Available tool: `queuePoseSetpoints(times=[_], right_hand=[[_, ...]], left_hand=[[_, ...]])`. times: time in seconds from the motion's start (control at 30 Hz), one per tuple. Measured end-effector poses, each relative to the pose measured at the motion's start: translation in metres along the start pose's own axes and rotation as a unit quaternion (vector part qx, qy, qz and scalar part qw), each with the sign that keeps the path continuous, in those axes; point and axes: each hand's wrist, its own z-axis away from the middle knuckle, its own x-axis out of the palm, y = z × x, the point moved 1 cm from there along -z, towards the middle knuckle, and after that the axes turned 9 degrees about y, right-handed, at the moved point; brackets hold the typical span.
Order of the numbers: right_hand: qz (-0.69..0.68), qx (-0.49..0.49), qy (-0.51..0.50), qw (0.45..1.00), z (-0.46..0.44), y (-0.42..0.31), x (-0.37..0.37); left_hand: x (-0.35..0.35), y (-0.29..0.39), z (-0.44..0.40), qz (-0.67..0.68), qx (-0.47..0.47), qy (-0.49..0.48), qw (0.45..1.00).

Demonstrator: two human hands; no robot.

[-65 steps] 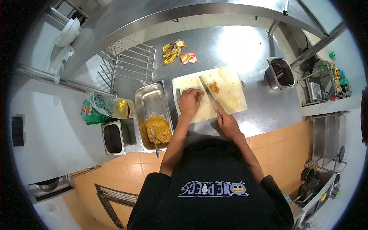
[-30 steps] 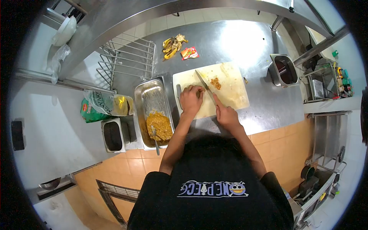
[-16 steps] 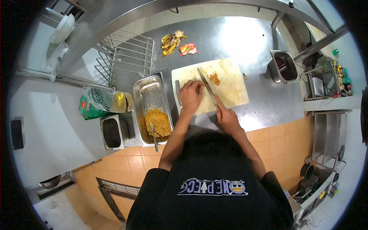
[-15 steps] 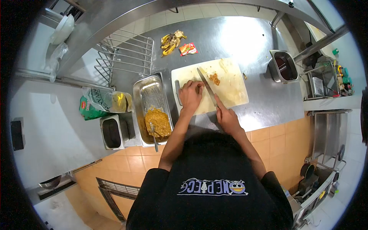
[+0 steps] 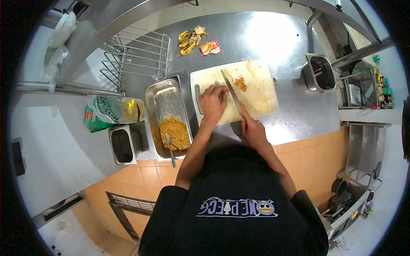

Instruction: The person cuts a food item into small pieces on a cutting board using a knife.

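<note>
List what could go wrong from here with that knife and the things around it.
1. The left hand rests close beside the blade of the knife in the right hand, so a slip might nick a fingertip.
2. The chopped pile lies loose just across the blade; a sideways sweep could scatter it over the cutting board.
3. The spoon juts over the tray's near rim, so the left forearm might knock it.

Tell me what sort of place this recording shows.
Most likely a commercial kitchen: there is a large stainless-steel worktable, a deep metal food pan holding a yellow-brown mixture, and a pale cutting board where the right hand holds a knife.
</note>
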Motion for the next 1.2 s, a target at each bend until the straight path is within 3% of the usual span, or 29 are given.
queuePoseSetpoints(times=[0.77,1.2], right_hand=[[0.061,0.047,-0.092,0.993,-0.01,-0.005,-0.006],[-0.014,0.076,-0.07,0.995,-0.007,-0.008,-0.004]], left_hand=[[0.004,0.0,0.001,-0.019,0.017,0.028,0.999],[0.005,-0.001,-0.001,-0.01,-0.001,0.023,1.0]])
